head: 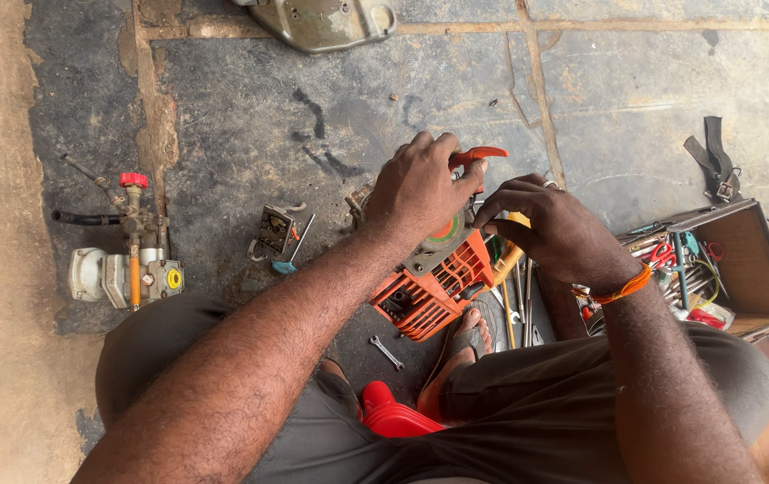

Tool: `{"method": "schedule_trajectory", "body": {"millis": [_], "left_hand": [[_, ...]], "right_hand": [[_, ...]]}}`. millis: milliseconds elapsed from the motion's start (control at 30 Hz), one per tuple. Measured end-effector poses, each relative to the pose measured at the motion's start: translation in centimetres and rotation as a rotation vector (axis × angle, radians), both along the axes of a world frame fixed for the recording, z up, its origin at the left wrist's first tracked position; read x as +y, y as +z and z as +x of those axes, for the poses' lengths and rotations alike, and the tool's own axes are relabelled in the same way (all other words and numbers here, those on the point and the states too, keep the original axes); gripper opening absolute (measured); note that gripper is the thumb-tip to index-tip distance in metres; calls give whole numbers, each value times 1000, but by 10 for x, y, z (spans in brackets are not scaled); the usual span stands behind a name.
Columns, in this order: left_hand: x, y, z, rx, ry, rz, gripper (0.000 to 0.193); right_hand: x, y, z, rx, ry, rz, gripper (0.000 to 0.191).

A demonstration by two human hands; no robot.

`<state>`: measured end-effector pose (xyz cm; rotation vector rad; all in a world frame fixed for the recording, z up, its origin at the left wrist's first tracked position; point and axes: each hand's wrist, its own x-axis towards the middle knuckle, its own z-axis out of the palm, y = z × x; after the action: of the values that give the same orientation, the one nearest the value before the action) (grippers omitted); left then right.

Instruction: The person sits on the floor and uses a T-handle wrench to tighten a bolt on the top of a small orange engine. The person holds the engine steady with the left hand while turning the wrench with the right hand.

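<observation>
Both hands worked on an orange engine housing (429, 287) on the stone floor (312, 116), the left hand (420, 188) clasping red-handled pliers (477, 155), the right hand (550, 224) curled closed beside them.

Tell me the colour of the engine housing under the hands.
Orange engine housing, clearest in the head view.

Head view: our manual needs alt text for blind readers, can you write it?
Left hand and right hand grip an orange engine housing on a stone floor. Spanner below, open toolbox right, pump assembly left.
</observation>
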<state>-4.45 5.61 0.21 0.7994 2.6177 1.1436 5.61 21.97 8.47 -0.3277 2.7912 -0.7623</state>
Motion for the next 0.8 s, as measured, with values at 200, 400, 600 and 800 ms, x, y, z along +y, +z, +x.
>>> {"method": "schedule_trajectory", "body": {"millis": [200, 400, 600, 800], "left_hand": [[0, 2, 0, -23, -13, -27, 42], [0, 2, -1, -27, -27, -21, 42], [2, -2, 0, 26, 6, 3, 42], [3, -4, -2, -29, 40, -4, 42]], "right_hand": [[-3, 1, 0, 68, -8, 40, 16], [-7, 2, 13, 297, -13, 251, 21], [-40, -23, 33, 58, -349, 323, 24], [-50, -47, 34, -128, -638, -490, 21]]}}
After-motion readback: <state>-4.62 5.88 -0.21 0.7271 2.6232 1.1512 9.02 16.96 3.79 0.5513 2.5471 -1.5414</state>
